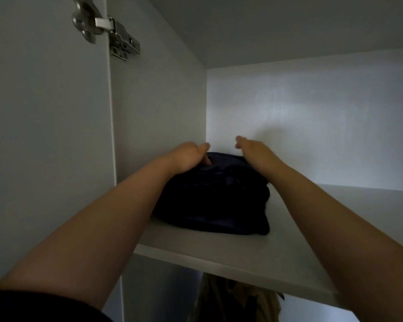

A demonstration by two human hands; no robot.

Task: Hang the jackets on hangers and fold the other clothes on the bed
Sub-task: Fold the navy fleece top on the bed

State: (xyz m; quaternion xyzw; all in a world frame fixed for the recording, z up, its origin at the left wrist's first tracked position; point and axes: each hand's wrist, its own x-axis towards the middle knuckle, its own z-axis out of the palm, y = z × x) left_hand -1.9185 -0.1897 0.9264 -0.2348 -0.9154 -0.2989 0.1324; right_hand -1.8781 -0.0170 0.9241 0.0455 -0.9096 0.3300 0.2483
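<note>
A folded pile of dark navy clothes [214, 198] lies on the white wardrobe shelf [254, 254], against the left inner wall. My left hand [187, 156] rests on the top left of the pile, with one fingertip showing against the cloth. My right hand [254, 152] lies on the pile's far right top corner, its fingers stretched out toward the back wall and holding nothing. Both forearms reach up into the compartment.
The open wardrobe door [44, 135] stands at the left with a metal hinge [107, 26] near its top. The shelf runs on to the right of the pile. Below the shelf hangs a tan garment [249, 300].
</note>
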